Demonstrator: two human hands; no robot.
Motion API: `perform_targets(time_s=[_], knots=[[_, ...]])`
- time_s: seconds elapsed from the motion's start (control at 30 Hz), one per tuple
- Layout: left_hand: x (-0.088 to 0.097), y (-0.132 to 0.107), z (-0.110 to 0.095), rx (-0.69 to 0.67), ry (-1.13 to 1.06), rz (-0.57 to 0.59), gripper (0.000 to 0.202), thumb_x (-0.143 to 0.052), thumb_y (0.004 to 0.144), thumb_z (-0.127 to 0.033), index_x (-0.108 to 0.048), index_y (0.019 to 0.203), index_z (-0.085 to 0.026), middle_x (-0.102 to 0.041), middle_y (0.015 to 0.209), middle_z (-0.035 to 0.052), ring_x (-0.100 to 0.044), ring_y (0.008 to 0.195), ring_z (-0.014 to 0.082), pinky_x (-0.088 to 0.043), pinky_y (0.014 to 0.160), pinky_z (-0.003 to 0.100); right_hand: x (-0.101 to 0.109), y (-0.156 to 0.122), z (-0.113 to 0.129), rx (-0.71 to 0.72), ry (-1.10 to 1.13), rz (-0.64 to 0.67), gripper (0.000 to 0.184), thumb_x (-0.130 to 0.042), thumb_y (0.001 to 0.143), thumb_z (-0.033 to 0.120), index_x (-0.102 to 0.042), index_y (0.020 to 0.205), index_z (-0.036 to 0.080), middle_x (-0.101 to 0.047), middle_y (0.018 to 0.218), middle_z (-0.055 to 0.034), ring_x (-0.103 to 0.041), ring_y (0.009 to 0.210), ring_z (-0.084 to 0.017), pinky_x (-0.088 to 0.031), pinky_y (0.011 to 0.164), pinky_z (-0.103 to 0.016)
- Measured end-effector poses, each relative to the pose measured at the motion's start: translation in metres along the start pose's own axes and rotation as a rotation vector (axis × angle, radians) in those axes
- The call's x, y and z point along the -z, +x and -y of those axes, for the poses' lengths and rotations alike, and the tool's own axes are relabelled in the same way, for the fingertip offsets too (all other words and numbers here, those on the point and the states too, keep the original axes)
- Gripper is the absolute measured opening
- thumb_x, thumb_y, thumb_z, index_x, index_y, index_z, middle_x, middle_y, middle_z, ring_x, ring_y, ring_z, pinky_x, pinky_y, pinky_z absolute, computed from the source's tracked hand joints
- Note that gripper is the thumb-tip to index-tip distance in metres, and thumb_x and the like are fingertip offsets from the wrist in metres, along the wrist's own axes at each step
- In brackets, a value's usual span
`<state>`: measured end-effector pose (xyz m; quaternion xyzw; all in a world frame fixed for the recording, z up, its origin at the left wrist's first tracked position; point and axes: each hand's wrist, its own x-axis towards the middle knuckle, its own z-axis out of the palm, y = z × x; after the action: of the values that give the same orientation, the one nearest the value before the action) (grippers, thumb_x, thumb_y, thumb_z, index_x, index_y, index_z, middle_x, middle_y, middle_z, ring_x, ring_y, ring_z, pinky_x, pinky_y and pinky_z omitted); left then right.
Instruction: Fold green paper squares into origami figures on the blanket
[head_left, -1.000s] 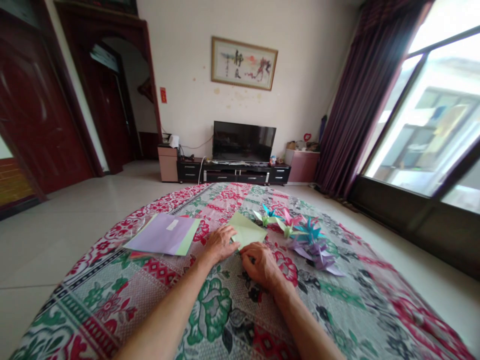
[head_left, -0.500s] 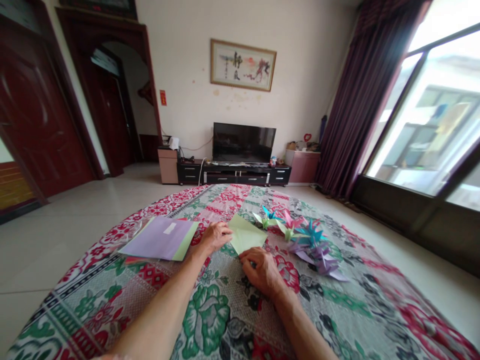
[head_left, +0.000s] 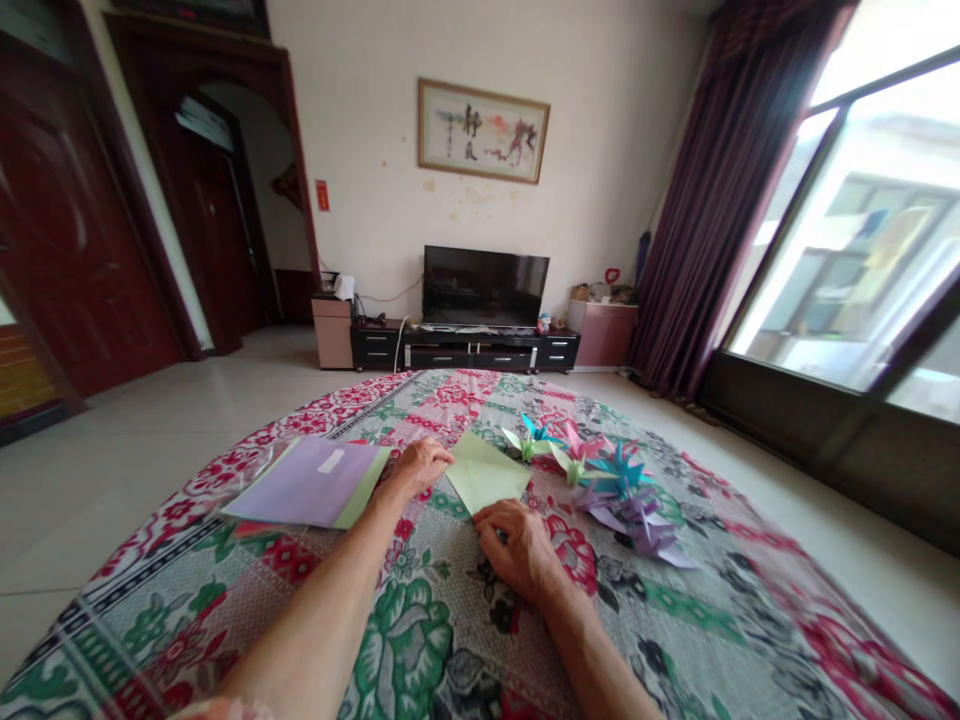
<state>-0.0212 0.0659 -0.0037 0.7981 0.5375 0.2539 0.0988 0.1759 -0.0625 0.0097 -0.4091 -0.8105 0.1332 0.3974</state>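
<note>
A light green square of origami paper (head_left: 487, 473) lies on the patterned tablecloth with one corner toward me. My left hand (head_left: 422, 467) is closed at its left corner, fingertips together on the paper's edge. At the near corner my right hand (head_left: 516, 540) is curled, thumb and forefinger pinching the paper. Right of the sheet sit several folded paper cranes: a green one (head_left: 574, 466), a blue one (head_left: 624, 468) and a purple one (head_left: 654, 530) among them. To the left, beyond my left forearm, rests a stack of coloured paper (head_left: 300, 485) with a purple sheet on top.
The round table carries a red, green and grey floral tablecloth (head_left: 409, 640). Across the floor stand a television (head_left: 486, 288) and a low black cabinet (head_left: 375, 345). A window with purple curtains (head_left: 724, 200) is at the right, dark red doors (head_left: 67, 200) at the left.
The view has shifted slightly. My left hand has moved a little left along the paper's left corner. My right hand stays at the near corner.
</note>
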Motion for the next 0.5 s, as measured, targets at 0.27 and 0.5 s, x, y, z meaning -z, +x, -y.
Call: perform_targets(time_s=[0.27, 0.5], knots=[[0.003, 0.002, -0.004, 0.157, 0.068, -0.02, 0.024, -0.052, 0.081, -0.022, -0.072, 0.093, -0.027, -0.068, 0.101, 0.0018, -0.061, 0.094, 0.0158, -0.043, 0.086, 0.024, -0.002, -0.001, -0.002, -0.027, 0.011, -0.007, 0.023, -0.048, 0.074, 0.008, -0.064, 0.062, 0.019, -0.07, 0.08, -0.001, -0.062, 0.078, -0.012, -0.042, 0.08, -0.023], [0.008, 0.001, -0.018, 0.339, 0.075, -0.146, 0.03, -0.046, 0.083, -0.018, -0.068, 0.101, -0.023, -0.069, 0.103, 0.004, -0.062, 0.096, 0.0168, -0.044, 0.083, 0.024, -0.002, -0.001, -0.002, -0.004, 0.002, -0.007, 0.024, -0.047, 0.075, 0.007, -0.064, 0.062, 0.019, -0.07, 0.08, -0.0006, -0.062, 0.077, -0.012, -0.042, 0.079, -0.023]])
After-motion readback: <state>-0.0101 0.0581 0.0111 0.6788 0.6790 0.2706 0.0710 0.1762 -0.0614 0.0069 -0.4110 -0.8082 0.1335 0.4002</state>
